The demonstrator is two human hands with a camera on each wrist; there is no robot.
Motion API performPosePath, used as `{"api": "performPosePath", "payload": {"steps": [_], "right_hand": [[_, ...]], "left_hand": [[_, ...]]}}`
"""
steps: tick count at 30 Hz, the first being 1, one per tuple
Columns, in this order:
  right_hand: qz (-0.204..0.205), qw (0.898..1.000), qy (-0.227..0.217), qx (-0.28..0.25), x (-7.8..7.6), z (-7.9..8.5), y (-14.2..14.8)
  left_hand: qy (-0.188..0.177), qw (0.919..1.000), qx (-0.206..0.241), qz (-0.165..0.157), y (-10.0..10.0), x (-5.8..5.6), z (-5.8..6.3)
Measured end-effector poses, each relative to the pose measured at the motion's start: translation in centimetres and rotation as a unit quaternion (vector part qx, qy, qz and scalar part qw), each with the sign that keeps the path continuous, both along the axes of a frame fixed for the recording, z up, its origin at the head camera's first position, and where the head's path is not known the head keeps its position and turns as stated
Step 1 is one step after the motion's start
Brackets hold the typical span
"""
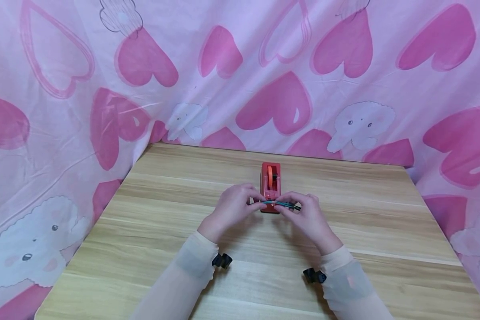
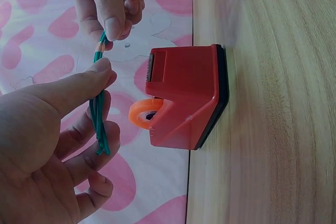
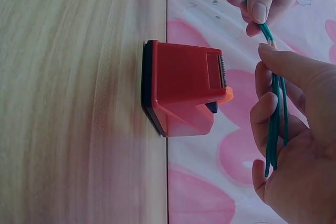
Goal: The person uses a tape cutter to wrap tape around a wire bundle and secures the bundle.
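Observation:
Above the wooden table, both hands pinch a thin bundle of green wires [image 2: 99, 111] between thumb and fingertips. My left hand [image 1: 236, 204] grips it on the left, my right hand [image 1: 306, 213] on the right, with the thumbs close together. Between them shows a short coppery-orange stretch [image 2: 100, 46] of the bundle. Several loose green ends fan out past the right fingers in the right wrist view. Just beyond the hands stands a red tape dispenser [image 3: 184, 74] with a black base, a toothed cutter and an orange ring [image 1: 270, 177] inside.
The wood-grain table [image 1: 164, 249] reaches back to a pink curtain [image 1: 224, 102] printed with hearts, which also hangs along both sides. A small black camera [image 1: 222, 261] sits at the left wrist, and another black camera [image 1: 314, 276] at the right.

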State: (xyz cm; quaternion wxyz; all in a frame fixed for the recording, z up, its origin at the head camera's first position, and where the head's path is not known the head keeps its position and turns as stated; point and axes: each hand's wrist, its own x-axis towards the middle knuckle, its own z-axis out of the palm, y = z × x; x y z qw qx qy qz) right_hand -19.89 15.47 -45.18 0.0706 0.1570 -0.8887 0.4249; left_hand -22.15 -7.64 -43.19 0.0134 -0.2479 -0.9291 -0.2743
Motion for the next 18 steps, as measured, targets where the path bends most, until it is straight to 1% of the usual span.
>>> {"api": "performPosePath", "payload": {"steps": [7, 18], "right_hand": [[-0.009, 1.000, 0.013, -0.007, 0.02, 0.13, -0.03], [-0.024, 1.000, -0.012, -0.003, 0.08, 0.35, 0.11]], "left_hand": [[-0.010, 0.9999, 0.003, -0.003, 0.17, 0.01, 0.08], [-0.015, 0.9998, -0.008, -0.005, 0.50, 0.09, 0.32]]}}
